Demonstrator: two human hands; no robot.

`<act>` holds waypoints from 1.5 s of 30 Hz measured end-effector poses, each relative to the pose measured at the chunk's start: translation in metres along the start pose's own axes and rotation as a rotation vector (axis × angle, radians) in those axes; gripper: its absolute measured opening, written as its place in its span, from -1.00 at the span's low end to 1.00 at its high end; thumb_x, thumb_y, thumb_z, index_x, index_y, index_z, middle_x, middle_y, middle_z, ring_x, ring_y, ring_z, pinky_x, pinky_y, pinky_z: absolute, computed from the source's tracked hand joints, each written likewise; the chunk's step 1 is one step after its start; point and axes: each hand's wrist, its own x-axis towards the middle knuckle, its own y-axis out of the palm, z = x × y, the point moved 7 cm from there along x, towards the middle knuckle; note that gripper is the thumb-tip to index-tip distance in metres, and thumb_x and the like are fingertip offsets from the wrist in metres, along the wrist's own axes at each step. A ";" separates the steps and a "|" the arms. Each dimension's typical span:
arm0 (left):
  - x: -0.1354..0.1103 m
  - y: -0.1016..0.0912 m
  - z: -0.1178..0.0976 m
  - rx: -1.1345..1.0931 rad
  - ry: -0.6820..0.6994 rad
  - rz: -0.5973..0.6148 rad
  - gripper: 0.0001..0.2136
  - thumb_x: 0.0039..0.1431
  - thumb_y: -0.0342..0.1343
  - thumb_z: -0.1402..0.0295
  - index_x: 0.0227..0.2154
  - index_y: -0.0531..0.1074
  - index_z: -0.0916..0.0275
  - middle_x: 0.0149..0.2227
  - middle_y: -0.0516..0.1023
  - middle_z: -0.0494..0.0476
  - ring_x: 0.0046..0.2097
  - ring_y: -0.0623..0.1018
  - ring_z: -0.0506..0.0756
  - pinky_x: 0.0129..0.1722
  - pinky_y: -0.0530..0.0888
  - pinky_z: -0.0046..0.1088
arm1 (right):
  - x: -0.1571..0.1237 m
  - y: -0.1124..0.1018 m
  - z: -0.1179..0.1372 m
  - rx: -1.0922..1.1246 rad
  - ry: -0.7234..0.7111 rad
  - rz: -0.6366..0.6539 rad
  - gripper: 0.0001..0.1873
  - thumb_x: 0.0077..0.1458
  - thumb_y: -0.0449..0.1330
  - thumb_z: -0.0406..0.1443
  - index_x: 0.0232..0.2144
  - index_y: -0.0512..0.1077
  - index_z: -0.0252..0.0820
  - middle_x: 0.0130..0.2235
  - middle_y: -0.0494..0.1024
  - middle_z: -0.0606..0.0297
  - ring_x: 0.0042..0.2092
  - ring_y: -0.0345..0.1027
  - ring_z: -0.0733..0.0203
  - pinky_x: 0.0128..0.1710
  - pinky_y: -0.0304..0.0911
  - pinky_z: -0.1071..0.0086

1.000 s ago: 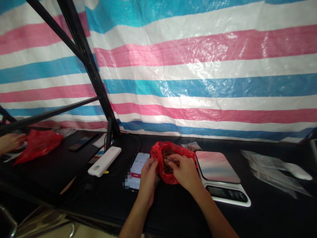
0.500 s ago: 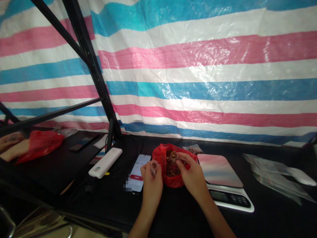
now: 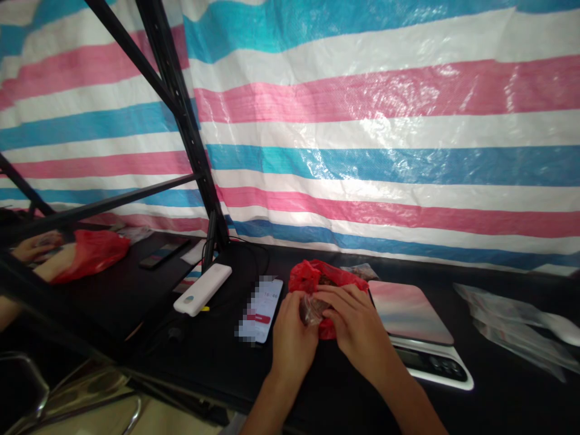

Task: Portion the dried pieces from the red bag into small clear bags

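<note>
Head view: your left hand and right hand together pinch a small clear plastic pouch, with the crumpled red plastic bag just beyond them.

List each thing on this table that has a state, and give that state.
red bag, open, brown pieces inside.
small clear pouch, held between both hands.
left hand, closed on it.
right hand, fingers gripping it.
phone, screen lit.
scale, lying flat.

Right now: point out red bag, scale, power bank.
red bag (image 3: 310,279): head view, upper left edge of the plastic.
scale (image 3: 410,313): head view, middle of the platform.
power bank (image 3: 202,289): head view, middle of the white body.
</note>
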 end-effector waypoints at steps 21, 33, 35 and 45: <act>-0.003 -0.009 -0.003 -0.001 0.025 0.017 -0.88 0.24 0.09 0.41 -0.17 0.41 0.19 -0.18 0.48 0.14 -0.12 0.50 0.17 -0.07 0.42 -0.25 | 0.001 -0.006 0.001 0.035 -0.153 -0.146 -0.66 0.35 0.08 -0.37 0.07 0.53 -0.03 0.11 0.61 0.24 0.10 0.48 0.08 0.13 0.30 0.12; -0.006 -0.010 -0.001 -0.029 0.002 -0.071 -0.88 0.23 0.12 0.36 -0.18 0.42 0.18 -0.21 0.49 0.14 -0.11 0.46 0.20 -0.06 0.39 -0.22 | -0.001 -0.004 -0.005 0.152 -0.076 -0.250 -0.65 0.29 0.16 -0.39 0.04 0.54 0.07 0.09 0.61 0.33 0.09 0.47 0.14 0.15 0.31 0.20; -0.009 -0.014 -0.001 -0.020 -0.018 -0.130 -0.93 0.24 0.08 0.37 -0.23 0.41 0.18 -0.24 0.46 0.13 -0.14 0.44 0.20 -0.08 0.38 -0.23 | 0.000 -0.006 -0.009 0.169 -0.035 -0.302 -0.67 0.27 0.19 -0.38 0.02 0.55 0.06 0.07 0.62 0.31 0.08 0.47 0.12 0.14 0.33 0.20; -0.016 -0.012 0.016 -0.185 -0.298 -0.113 -0.85 0.15 0.02 0.57 -0.40 0.28 0.15 -0.42 0.34 -0.05 -0.35 0.39 0.08 -0.25 0.34 -0.39 | 0.002 0.007 -0.010 0.154 -0.017 -0.085 -0.64 0.21 0.14 -0.45 -0.04 0.57 -0.01 0.04 0.63 0.26 0.07 0.48 0.08 0.14 0.34 0.13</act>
